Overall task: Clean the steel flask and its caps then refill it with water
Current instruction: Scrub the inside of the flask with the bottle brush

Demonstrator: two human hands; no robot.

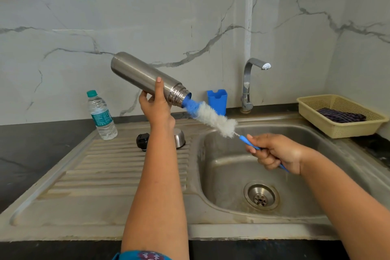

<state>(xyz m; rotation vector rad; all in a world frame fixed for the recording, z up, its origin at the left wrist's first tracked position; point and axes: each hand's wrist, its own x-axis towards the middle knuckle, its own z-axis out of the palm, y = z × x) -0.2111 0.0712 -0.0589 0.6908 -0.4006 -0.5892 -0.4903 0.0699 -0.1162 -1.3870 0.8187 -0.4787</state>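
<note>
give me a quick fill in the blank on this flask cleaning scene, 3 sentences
1. The left hand holds the flask with its mouth tilted ____.
2. The right hand grips the brush by its ____ handle.
3. The black cap lies on the drainboard, ____ of the basin.

Missing words: down; blue; left

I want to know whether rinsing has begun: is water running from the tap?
No, the tap spout shows no stream, while the left hand holds the steel flask and the right hand grips the bottle brush.
</note>
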